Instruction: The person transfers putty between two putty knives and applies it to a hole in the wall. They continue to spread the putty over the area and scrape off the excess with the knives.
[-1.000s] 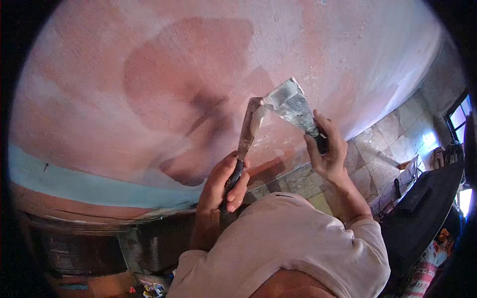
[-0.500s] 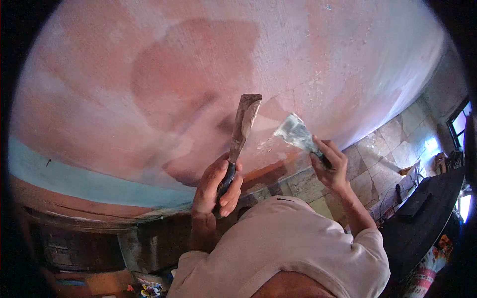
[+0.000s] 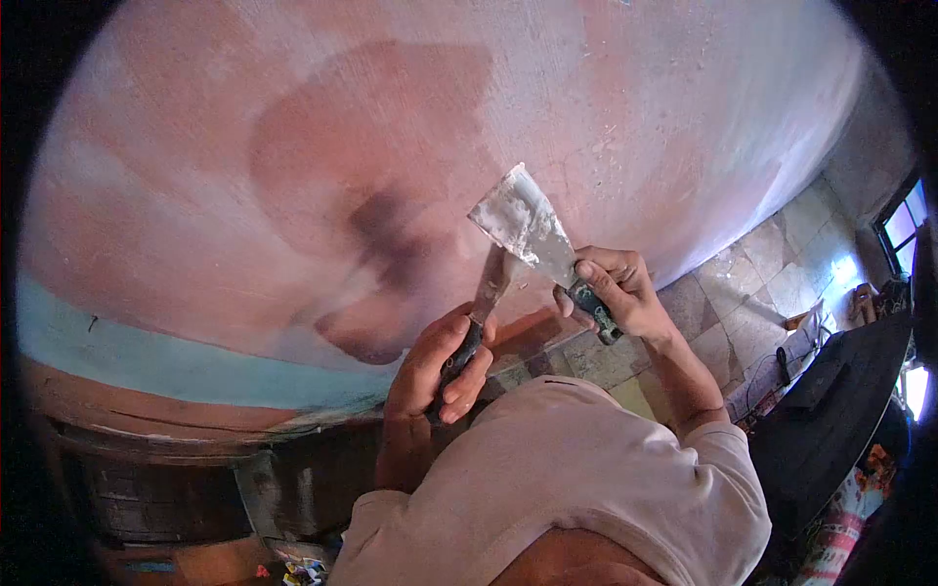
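Nearest the camera is the person's pale pink shirt [image 3: 547, 469]. Just above it the left hand [image 3: 435, 366] is closed in a full fist around a narrow putty knife [image 3: 486, 293] of grey steel with a dark handle, its blade pointing up and a little right. To the right, the right hand [image 3: 611, 288] grips the dark green handle of a wide putty knife [image 3: 523, 225], whose broad, fan-shaped steel blade is smeared with whitish filler.

Half a second ago the two blades stood apart, the narrow one upright and the wide one lower on the right. Now the wide blade has swung up and to the left and lies across the top of the narrow one, hiding its tip, and the two seem to touch. This looks like one blade being wiped against the other, not worked on the wall.

Behind both tools is the pink plastered wall [image 3: 635, 117], chalky and streaked. It has a darker damp patch [image 3: 371, 137] to the left, and the tools' shadow falls just below that. A teal band [image 3: 147, 356] runs along the wall's lower edge. Far right are a tiled floor [image 3: 752, 303] and a bright window [image 3: 904, 230].
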`<action>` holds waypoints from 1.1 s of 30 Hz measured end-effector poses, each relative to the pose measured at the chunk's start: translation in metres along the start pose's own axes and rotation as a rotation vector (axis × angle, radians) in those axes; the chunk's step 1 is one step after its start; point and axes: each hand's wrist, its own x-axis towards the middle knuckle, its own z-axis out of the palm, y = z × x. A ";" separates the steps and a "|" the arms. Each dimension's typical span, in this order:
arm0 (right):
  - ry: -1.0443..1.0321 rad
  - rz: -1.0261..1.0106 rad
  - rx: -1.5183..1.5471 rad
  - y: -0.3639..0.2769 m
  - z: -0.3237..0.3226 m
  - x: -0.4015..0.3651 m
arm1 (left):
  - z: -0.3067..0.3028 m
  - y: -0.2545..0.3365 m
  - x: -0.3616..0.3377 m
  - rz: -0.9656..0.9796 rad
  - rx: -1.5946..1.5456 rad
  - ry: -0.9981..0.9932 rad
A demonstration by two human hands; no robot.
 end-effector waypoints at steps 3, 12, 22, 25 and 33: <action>0.043 0.090 -0.025 0.005 -0.006 -0.005 | -0.004 0.005 -0.003 0.064 0.021 0.026; 0.151 -0.250 -0.408 0.009 -0.028 -0.033 | -0.012 0.009 -0.004 0.029 -0.107 -0.016; 0.136 -0.600 -0.846 0.017 -0.006 0.000 | -0.007 0.011 -0.003 0.040 -0.183 -0.052; 0.067 -0.420 -0.858 0.043 -0.030 -0.021 | -0.006 0.011 -0.005 0.107 -0.022 0.032; 0.483 -0.057 -0.731 -0.026 -0.044 -0.022 | 0.003 0.004 0.000 0.108 0.647 0.207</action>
